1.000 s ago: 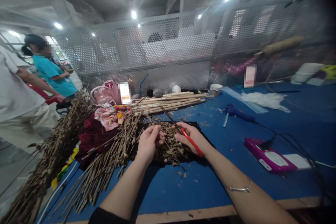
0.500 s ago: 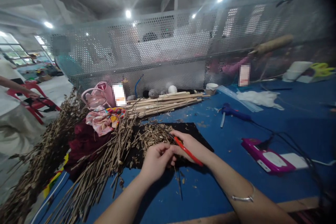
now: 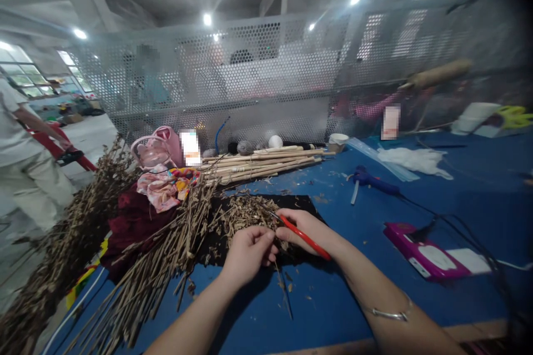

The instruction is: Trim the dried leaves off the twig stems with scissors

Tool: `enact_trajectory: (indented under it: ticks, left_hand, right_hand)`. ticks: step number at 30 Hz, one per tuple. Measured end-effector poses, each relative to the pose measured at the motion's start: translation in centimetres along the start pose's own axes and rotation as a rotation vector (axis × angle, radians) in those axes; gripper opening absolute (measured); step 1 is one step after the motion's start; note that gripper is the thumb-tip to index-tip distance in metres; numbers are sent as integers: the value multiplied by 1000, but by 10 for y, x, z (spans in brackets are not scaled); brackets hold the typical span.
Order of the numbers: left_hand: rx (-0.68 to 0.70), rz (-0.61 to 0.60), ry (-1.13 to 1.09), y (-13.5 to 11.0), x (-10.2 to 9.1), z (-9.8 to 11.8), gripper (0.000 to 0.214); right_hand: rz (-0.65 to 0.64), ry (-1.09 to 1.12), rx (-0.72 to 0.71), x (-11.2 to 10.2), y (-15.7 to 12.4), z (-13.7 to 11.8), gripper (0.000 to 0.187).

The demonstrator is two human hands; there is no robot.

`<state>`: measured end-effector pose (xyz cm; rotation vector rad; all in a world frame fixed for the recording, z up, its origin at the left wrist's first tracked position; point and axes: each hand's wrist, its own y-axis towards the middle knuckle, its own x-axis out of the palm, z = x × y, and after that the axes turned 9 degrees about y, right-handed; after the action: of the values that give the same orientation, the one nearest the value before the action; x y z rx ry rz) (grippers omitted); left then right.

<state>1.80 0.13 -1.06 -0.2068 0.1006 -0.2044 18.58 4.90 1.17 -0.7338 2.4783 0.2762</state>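
My left hand is closed in a pinch on a thin dried stem, whose lower end sticks out beneath the fingers. In my right hand is a pair of red-handled scissors, its dark tip pointing up and left over a heap of dried leaf bits. My two hands are close together, right fingertips beside the left ones. The heap lies on a black cloth. Left of it is a bundle of dried stalks with crumpled leaves.
Pale sticks lie behind the heap, near a pink bag and a mesh panel. At right are a blue glue gun, a magenta device with cables and a white glove. A person stands at left.
My right hand and the scissors have shifted slightly right, away from my left hand. The left hand has hardly moved. The person at left has come further into view.
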Motion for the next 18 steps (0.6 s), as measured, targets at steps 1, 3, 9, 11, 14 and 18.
enact_trajectory:
  ticks: [1, 3, 9, 11, 14, 18]
  left_hand:
    - [3, 1, -3, 0, 0, 0, 35]
    - [14, 1, -6, -1, 0, 0, 34]
    - [72, 44, 15, -3, 0, 1, 31]
    - [78, 35, 31, -3, 0, 2, 30]
    - [79, 22, 33, -3, 0, 2, 28]
    - [58, 26, 28, -2, 1, 1, 28]
  right_hand:
    - [-1, -5, 7, -1, -1, 0, 50]
    - [-15, -1, 27, -1, -2, 0, 57]
    - [-67, 37, 105, 0, -2, -3, 68]
    - [-58, 56, 100, 2, -1, -4, 67]
    - [-38, 46, 93, 4, 0, -3, 61]
    - [-39, 4, 25, 3, 0, -1, 48]
